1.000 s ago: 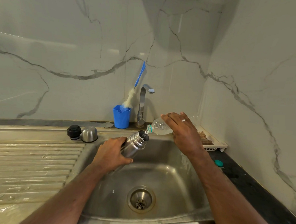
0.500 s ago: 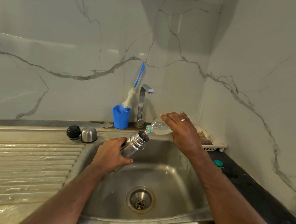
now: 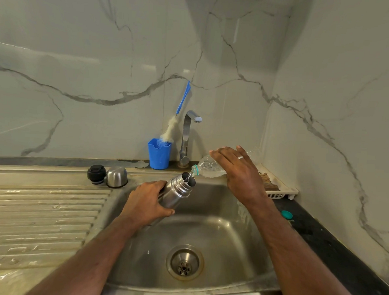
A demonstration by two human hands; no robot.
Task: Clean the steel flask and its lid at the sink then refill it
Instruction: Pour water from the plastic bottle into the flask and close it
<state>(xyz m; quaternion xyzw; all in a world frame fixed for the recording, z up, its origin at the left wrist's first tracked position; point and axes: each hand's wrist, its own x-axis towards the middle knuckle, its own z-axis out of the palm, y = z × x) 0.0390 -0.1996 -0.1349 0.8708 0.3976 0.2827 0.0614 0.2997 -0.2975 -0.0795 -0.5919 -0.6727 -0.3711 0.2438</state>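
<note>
Head view. The left hand [image 3: 146, 201] grips the flask [image 3: 176, 192] around its body, fingers curled round it. The flask is held over the sink [image 3: 219, 218], tilted with its open mouth up and to the right. The right hand [image 3: 241, 172] holds the bottle [image 3: 208, 167] from above, fingers wrapped over it. The bottle lies nearly level, neck down-left, its mouth just above the flask mouth. A thin stream of water runs between them.

The black stopper [image 3: 96, 174] and steel cap [image 3: 117, 176] stand side by side on the drainboard [image 3: 39, 207], left of the basin. Behind the sink: tap [image 3: 187, 138], blue cup [image 3: 159, 154] holding a brush [image 3: 176, 119]. A teal cap [image 3: 287, 214] lies on the counter [image 3: 332, 251] to the right.
</note>
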